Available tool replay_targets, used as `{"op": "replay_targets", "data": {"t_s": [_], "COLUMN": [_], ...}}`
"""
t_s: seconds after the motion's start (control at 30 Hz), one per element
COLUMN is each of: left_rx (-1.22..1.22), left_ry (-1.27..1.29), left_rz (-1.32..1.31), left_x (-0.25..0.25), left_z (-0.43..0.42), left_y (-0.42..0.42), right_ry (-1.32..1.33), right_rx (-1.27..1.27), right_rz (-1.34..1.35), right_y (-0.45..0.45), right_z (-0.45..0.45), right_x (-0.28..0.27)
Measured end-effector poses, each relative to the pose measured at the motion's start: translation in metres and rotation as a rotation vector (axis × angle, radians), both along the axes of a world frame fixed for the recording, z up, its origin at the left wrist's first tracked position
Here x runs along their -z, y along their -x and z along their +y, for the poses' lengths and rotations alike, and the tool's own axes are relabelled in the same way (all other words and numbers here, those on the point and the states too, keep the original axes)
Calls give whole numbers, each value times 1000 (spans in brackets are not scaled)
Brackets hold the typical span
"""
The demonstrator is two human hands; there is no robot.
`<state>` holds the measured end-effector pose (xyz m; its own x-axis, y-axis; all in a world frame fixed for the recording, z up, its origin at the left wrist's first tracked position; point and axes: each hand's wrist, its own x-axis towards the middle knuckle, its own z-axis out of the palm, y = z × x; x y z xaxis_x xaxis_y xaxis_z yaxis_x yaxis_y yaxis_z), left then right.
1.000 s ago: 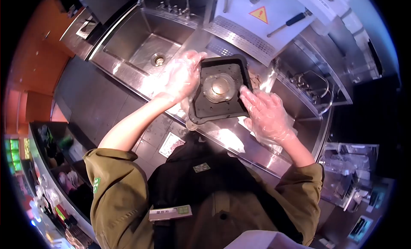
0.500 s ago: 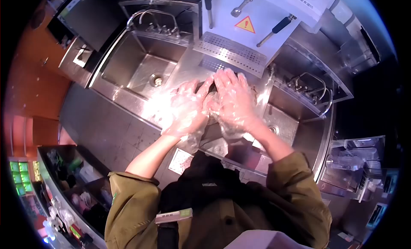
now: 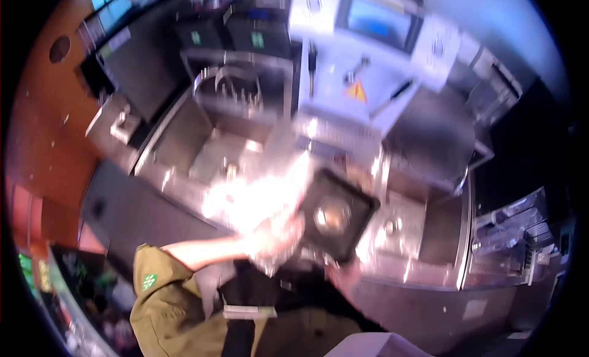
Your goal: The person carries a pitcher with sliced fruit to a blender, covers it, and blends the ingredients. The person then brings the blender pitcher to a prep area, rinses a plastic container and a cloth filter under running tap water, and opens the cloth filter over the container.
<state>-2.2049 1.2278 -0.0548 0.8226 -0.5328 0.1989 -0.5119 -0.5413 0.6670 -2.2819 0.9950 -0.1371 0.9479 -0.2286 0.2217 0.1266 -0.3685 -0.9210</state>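
The black tray (image 3: 331,184) is in front of you, over the steel surface (image 3: 277,145), in the space between the two sinks. It looks almost square, so you can't pick out a long side. It is turned, with one corner pointing back toward you and one pointing away. A clear round thing (image 3: 332,217) sits in the middle of it, but the blur hides what it is.

Your left hand (image 3: 276,237) is at the tray's left edge and seems to grip it there. The tray lies just to the right of that hand. Your right hand (image 3: 343,277) is low, by the corner closest to you. It is mostly hidden and blurred, so you can't tell if it grips the tray or only rests near it. Your left hand looks like the one more surely on the tray.

The left sink (image 3: 211,148) is past your left hand, with a bent tap (image 3: 228,81) behind it. The right sink (image 3: 445,234) is just past the tray's right side. Farther back stands a white machine (image 3: 334,71) with a yellow warning sign (image 3: 356,92) and a bright screen (image 3: 375,22). Clear tubs (image 3: 506,234) are off to the far right, and an orange wall (image 3: 46,111) is far to the left.
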Motion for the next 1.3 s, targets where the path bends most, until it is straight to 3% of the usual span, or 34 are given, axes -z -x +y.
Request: {"op": "replay_targets", "data": {"t_s": [0.03, 0.07, 0.1, 0.13, 0.17, 0.23, 0.27, 0.33, 0.43, 0.47, 0.5, 0.57, 0.6, 0.63, 0.67, 0.73, 0.77, 0.87, 0.93, 1.0, 1.03, 1.1, 1.13, 1.2, 1.27, 1.3], "left_rx": [184, 330, 495, 484, 543, 532, 506, 500, 602, 590, 580, 530, 397, 329, 199, 39, -84, -106, -153, -120, -91, -19, 31, -3, -285, -300], "left_ry": [110, -73, 227, 64, 23, 40, 54, 13, -107, -47, 18, 234, 217, 91, -70, -69, -298, -592, -707, -645, -631, -578, -541, -720, -519, -452], "left_rz": [-9, 72, 399, 421, 343, 123, 56, 45, 164, 137, 106, -63, -197, -455, -842, -1249, -1349, -1378, -1493, -1518, -1521, -1583, -1631, -1343, -1349, -1311], "left_x": [12, -23, -22, -37, -51, -34, -24, -27, -49, -58, -69, -64, -98, -131, -168, -216, -235, -270, -285, -281, -291, -342, -375, -447, -483, -487], "left_z": [17, 37, 46, 47, 44, 37, 31, 29, 41, 55, 72, 88, 111, 131, 154, 179, 189, 203, 197, 185, 187, 200, 206, 212, 216, 216], "left_y": [-21, -37, -54, -68, -80, -104, -113, -125, -149, -161, -174, -213, -242, -282, -312, -375, -403, -439, -466, -474, -467, -454, -452, -433, -416, -428], "right_ry": [-361, -155, 73, 276, 183, -4, -306, -52, -117, -158, -573, -300, -116, 178, 60, -68, 6, 20, -258, -395, -226, -216, -147, -104, -286, -249], "right_rx": [87, 227, 406, 604, 608, 617, 626, 489, 582, 536, 556, 808, 908, 953, 849, 742, 730, 697, 639, 446, 646, 626, 564, 360, 374, 317], "right_rz": [9, -75, -131, -160, -184, -241, -122, -195, 144, 24, -49, -151, -312, -565, -472, -224, -178, -94, -67, 38, 116, 110, -6, -148, -215, -365], "right_y": [-11, -14, -16, -20, -29, -52, -66, -84, -76, -73, -68, -69, -83, -91, -95, -90, -92, -88, -105, -127, -145, -185, -205, -250, -293, -316], "right_z": [9, 23, 37, 52, 45, 31, 46, 17, 39, 47, 65, 104, 131, 128, 148, 168, 179, 205, 234, 255, 263, 285, 289, 285, 297, 298], "right_x": [2, -12, -27, -43, -26, 8, -33, -13, -21, -4, 6, 2, -14, 6, -21, -40, -69, -126, -169, -206, -214, -261, -276, -303, -346, -361]}}
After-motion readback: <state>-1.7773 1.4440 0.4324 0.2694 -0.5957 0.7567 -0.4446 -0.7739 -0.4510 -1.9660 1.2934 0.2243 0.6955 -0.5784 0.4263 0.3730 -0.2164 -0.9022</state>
